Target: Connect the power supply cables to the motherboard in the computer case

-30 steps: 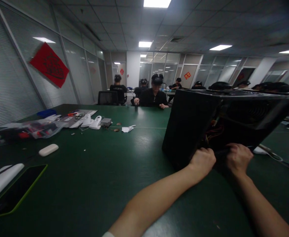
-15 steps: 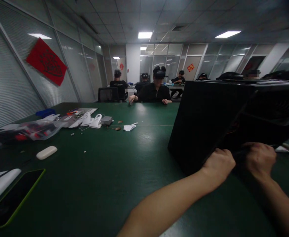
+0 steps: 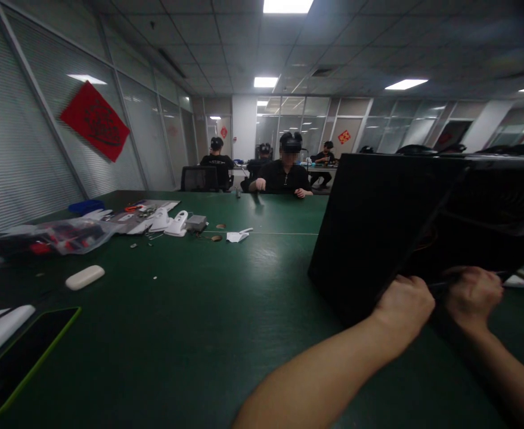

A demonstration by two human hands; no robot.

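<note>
**Case swung round vs 1.0 s ago, both hands gripping its lower edge**

Black case (image 3: 378, 232) is over the green table (image 3: 208, 339), open side facing right and towards the wearer. Can't tell if its near bottom edge sits flat or is lifted.

Left hand (image 3: 407, 301): at the case's near lower edge, fingers curled tight around it. Right hand (image 3: 475, 292): further right along the same edge, also curled. Tips of both hidden, so can't tell exactly what they pinch.

Delta vs 1.0 s ago: case turned and shifted right, both hands with it. Broad side panel shows wider; the coloured wires inside, clear then, are now mostly lost in shadow. Vs 0.5 s ago: case pose nearly the same.

Beyond the case, to its left: co-worker (image 3: 284, 176) across the table. Their hand (image 3: 259, 185) is now apart from a small grey item (image 3: 238, 193); 0.5 s ago it was right at it.

Well left of the case, unchanged: plastic bag (image 3: 60, 237), white oval item (image 3: 85, 277), green-edged phone (image 3: 27, 360).
</note>
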